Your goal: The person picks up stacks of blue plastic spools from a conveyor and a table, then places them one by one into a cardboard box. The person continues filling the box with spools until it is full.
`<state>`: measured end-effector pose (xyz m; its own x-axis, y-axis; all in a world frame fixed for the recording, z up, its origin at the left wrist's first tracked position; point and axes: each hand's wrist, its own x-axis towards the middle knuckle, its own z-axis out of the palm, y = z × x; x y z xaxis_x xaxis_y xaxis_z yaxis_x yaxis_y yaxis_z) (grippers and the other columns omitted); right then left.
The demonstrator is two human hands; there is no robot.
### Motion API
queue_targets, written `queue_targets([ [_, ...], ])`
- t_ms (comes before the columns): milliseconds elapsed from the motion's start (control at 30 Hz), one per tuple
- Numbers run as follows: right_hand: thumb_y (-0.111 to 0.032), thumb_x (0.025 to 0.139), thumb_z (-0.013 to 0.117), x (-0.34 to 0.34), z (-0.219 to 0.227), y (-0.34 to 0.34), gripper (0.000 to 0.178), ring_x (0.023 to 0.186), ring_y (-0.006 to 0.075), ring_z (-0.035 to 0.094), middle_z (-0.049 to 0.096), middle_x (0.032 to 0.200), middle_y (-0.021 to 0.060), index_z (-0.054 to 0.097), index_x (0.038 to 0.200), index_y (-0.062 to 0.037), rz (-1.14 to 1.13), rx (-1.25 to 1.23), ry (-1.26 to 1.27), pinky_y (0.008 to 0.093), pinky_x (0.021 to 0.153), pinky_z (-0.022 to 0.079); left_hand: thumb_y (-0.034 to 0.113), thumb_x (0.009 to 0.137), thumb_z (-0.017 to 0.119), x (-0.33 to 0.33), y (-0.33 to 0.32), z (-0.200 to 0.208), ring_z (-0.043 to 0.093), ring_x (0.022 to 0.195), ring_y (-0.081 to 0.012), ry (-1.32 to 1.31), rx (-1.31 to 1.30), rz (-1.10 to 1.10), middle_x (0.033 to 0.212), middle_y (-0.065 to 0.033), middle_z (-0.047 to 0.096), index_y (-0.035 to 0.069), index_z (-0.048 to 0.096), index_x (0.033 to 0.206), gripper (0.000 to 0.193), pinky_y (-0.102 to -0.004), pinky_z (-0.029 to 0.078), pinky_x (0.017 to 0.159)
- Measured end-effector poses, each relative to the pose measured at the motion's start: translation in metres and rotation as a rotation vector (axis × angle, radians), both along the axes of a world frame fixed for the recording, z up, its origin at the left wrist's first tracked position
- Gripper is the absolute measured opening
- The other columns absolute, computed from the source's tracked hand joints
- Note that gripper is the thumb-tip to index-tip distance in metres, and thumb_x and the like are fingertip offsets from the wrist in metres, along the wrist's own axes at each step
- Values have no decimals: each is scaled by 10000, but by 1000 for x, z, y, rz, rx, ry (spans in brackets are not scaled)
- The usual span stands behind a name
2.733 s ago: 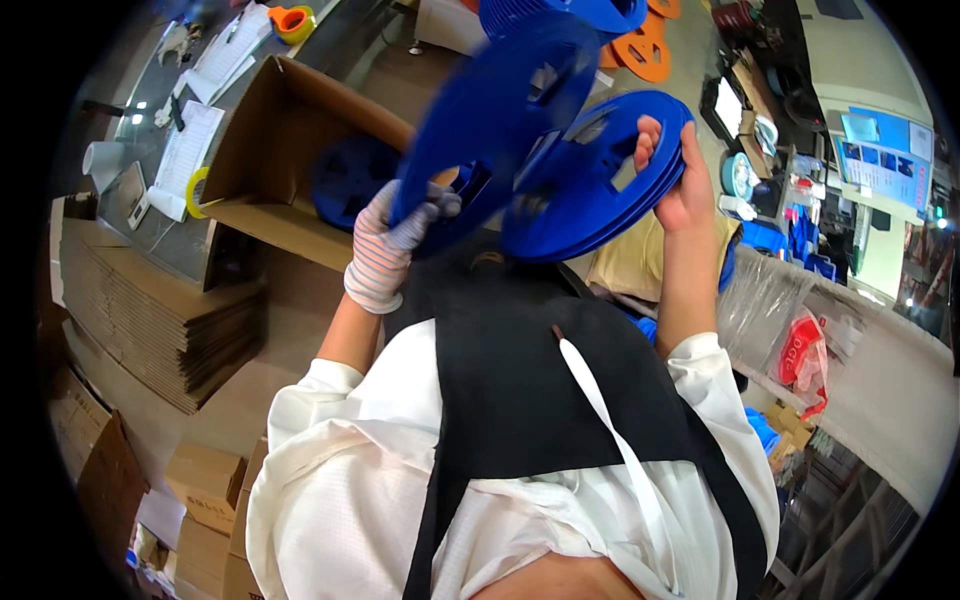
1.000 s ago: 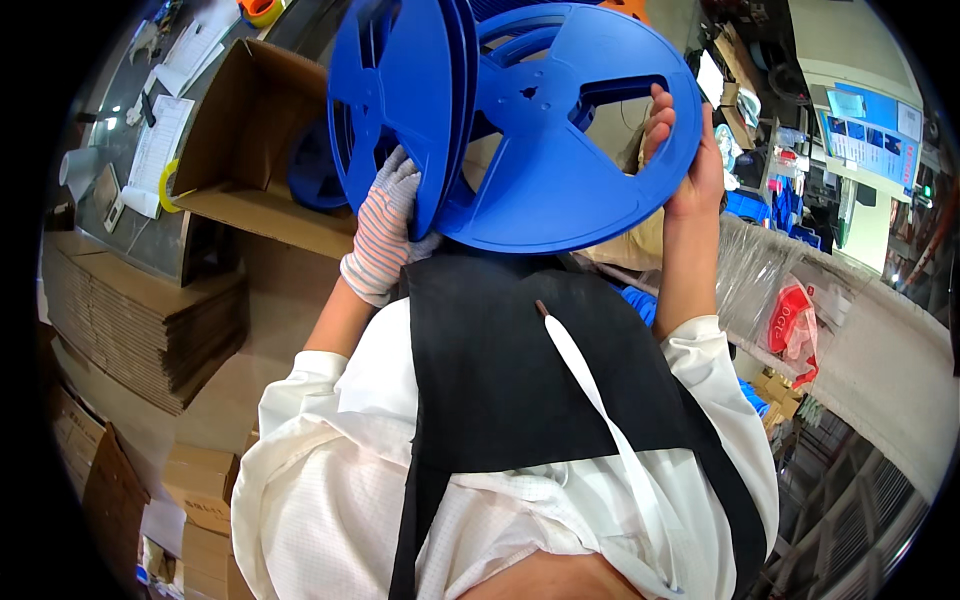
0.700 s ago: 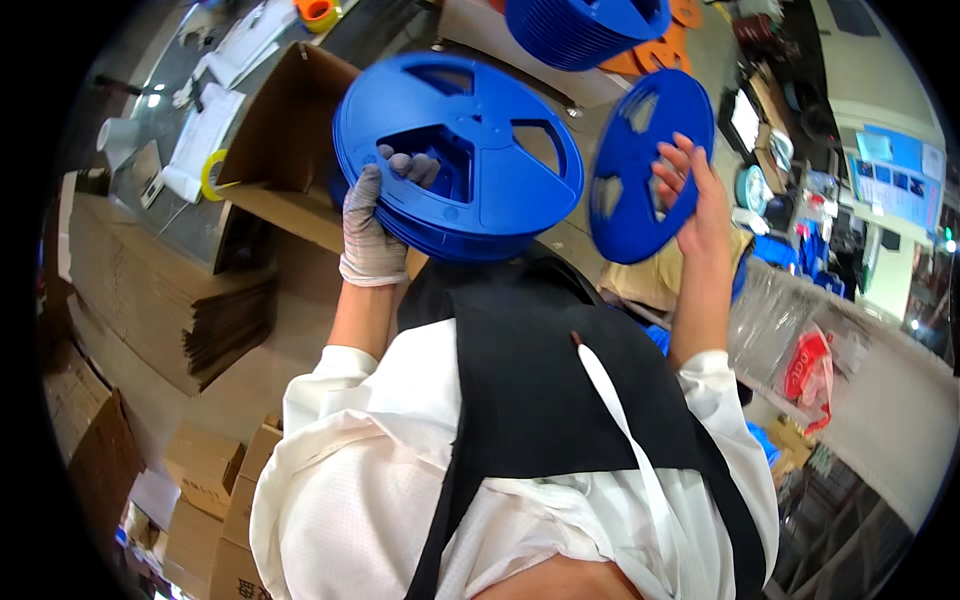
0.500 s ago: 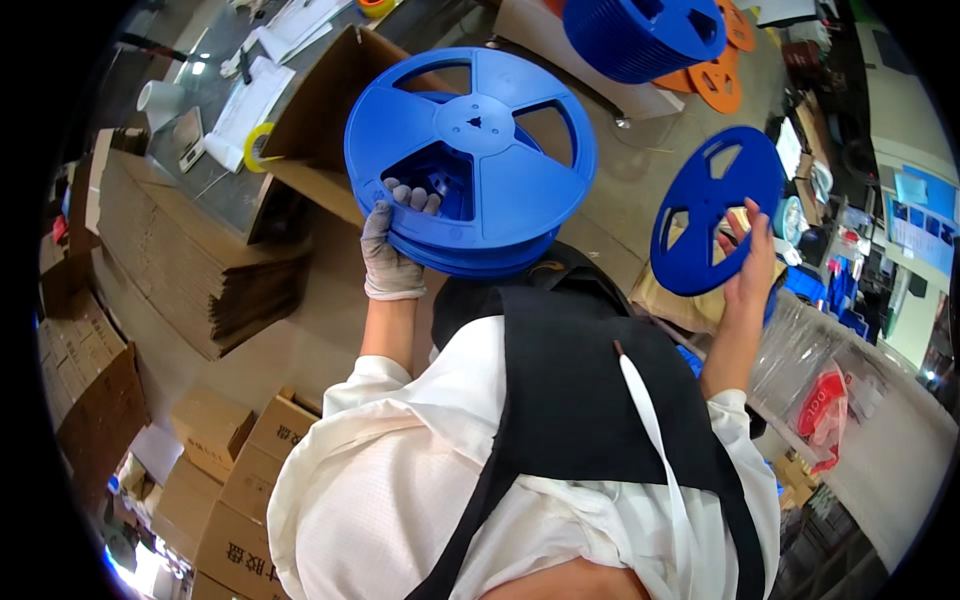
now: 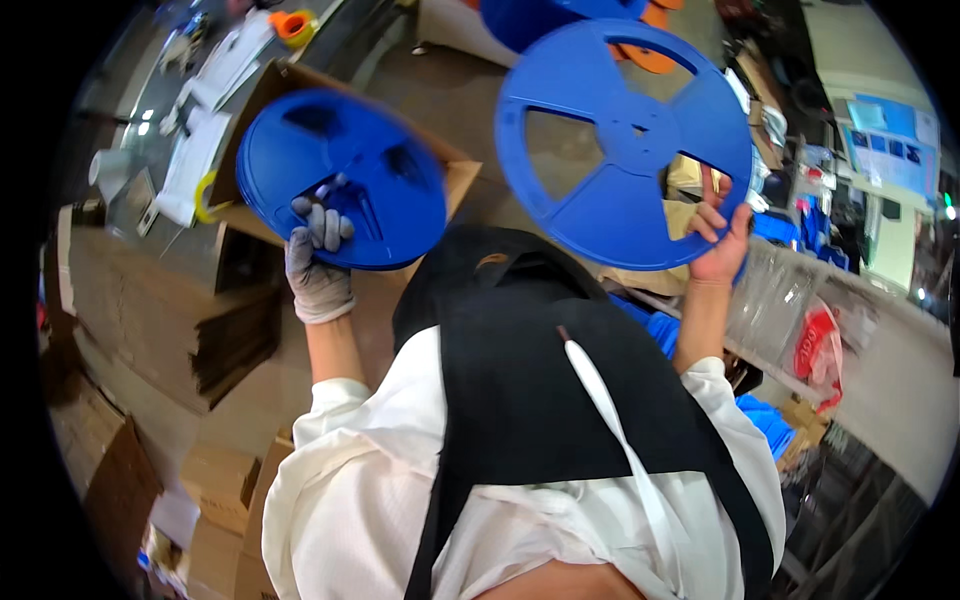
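My left hand, in a pale grey glove, grips a blue plastic reel by its near rim, fingers curled through one of its cut-out openings. The reel tilts over an open cardboard box, covering most of the box's inside. On the right, my bare right hand holds a flat blue reel disc with wide cut-outs, its fingers hooked through the nearest opening. The disc faces me and stands apart from the left reel. Behind its upper edge, a stack of blue reels is partly hidden.
Orange discs lie behind the blue disc. Papers and tape rolls rest on the table at the far left. Folded cardboard is piled left, above cartons. A light bench with a red-and-white bag stands right.
My left hand has moved left with its reel, which now tilts over the box. My right hand has brought the disc left and up, turning its flat side toward me.
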<state>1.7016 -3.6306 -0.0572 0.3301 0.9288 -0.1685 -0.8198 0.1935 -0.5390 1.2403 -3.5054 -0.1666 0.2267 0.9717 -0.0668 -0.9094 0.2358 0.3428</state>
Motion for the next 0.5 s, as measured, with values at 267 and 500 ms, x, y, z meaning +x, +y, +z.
queue_targets([
  [267,-147,866,579,0,9,-13,404,548,102,497,304,1466,213,504,1190,82,-65,207,272,200,451,395,115,801,623,-38,-5,1,361,435,-57,-271,-51,82,543,47,389,22,539,942,189,-197,373,483],
  [500,-529,974,235,16,3,-9,722,534,114,486,317,1414,311,497,1145,122,-150,222,311,198,441,392,152,813,608,-41,-11,32,384,359,-25,-470,81,141,469,51,431,56,496,860,154,-165,394,390],
])
